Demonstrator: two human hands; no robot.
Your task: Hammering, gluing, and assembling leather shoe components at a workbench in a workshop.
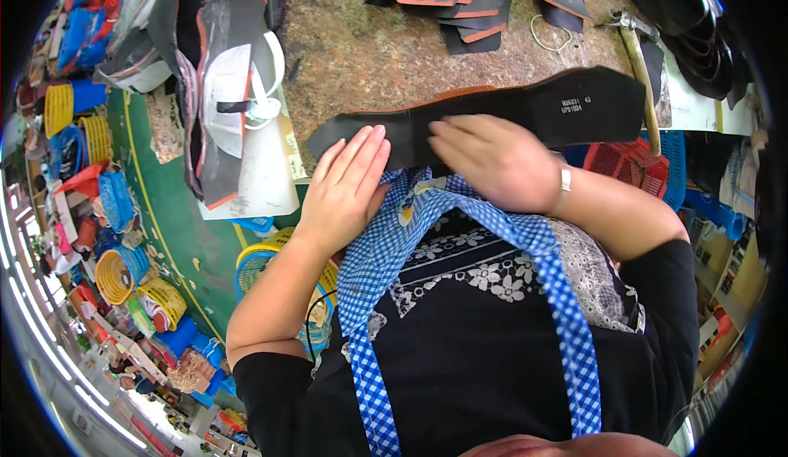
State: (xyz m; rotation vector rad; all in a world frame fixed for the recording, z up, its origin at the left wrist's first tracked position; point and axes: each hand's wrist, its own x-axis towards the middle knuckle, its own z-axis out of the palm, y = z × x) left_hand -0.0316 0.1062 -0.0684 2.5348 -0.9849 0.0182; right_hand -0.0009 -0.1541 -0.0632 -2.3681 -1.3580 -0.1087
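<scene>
A long black leather-like piece [581, 112] with an orange-red far edge and pale printed marks lies along the near edge of the worktable [345, 55]. My left hand [341, 190] rests flat on its left part, fingers stretched out. Over its middle is my right hand [501, 161], fingers extended and somewhat blurred. Neither hand grips anything that I can see. Part of the piece is hidden under both hands.
Black cut pieces [472, 13] with orange edges overlap at the back. More pieces [226, 87] hang over the left side with a white loop [264, 100]. A hammer [642, 79] lies at the right, near dark pieces [698, 38]. Baskets [628, 165] stand below the table.
</scene>
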